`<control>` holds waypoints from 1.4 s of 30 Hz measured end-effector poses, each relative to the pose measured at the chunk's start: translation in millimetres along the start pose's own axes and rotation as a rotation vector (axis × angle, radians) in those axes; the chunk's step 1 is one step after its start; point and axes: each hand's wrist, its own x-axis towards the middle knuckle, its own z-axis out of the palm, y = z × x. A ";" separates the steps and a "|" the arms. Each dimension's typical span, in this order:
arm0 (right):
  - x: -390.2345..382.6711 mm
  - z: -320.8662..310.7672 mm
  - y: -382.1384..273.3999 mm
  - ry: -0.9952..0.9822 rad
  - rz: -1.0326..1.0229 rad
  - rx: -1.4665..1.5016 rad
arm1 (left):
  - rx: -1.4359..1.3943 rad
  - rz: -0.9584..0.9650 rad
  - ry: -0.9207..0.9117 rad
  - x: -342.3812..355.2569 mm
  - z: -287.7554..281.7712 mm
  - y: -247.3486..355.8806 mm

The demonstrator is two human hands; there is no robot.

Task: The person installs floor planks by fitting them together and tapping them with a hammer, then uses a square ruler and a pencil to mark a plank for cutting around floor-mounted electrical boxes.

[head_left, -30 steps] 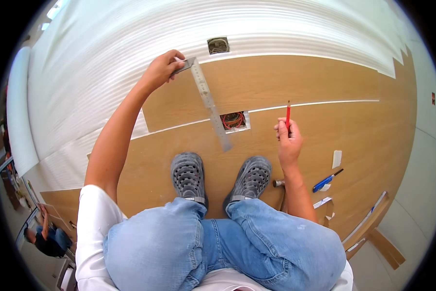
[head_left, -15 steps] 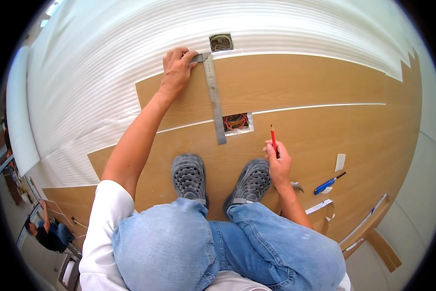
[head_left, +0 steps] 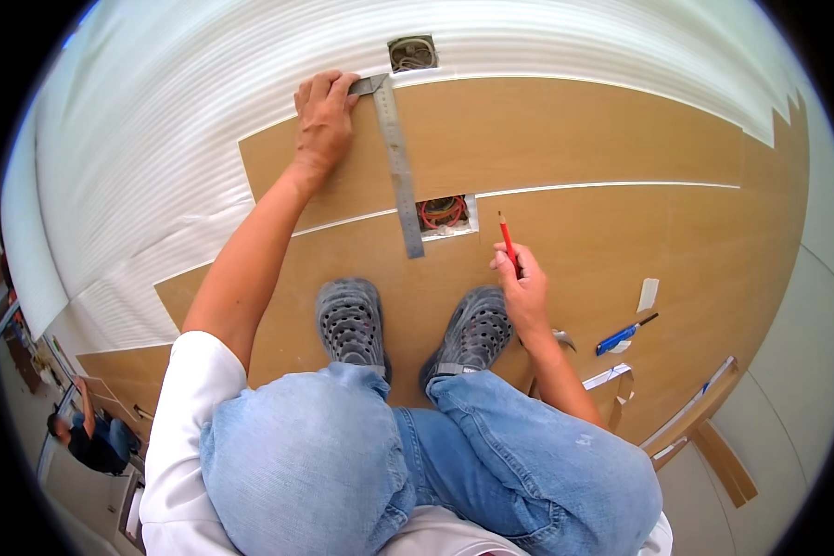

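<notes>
My left hand [head_left: 325, 119] is closed on the short stock of a metal try square [head_left: 397, 162], at the far edge of a loose wood floor plank [head_left: 565, 128]. The square's ruled blade lies across this plank and the gap, ending on the laid flooring beside a square cutout with red wires [head_left: 445, 215]. A red pencil [head_left: 508, 238] points away from me in my right hand [head_left: 524, 285], its tip above the flooring right of the cutout. Beyond the plank's far edge is a second cutout with pale cables [head_left: 412, 54].
White ribbed underlay [head_left: 157, 148] covers the far side. Near my right forearm lie a blue utility knife [head_left: 625, 335], a white scrap [head_left: 649, 295] and a partly hidden hammer-like tool [head_left: 563, 340]. Wood offcuts [head_left: 725, 463] lie at lower right. Another person [head_left: 97, 435] crouches at far left.
The view has shifted slightly, so the flooring and both hands sit a little higher in the picture. Both hands keep their hold, and the square stays against the plank.
</notes>
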 end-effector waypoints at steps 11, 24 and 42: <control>-20.1 26.2 0.4 -0.082 -0.028 -0.144 | -0.007 0.048 0.017 -1.9 0.4 -9.2; -9.2 34.3 -16.8 -0.085 -0.174 -0.245 | 0.025 0.060 0.001 -2.2 1.4 -14.2; 88.1 91.5 -97.5 0.025 -0.593 -0.684 | 0.079 0.125 -0.032 -0.4 -5.1 -3.6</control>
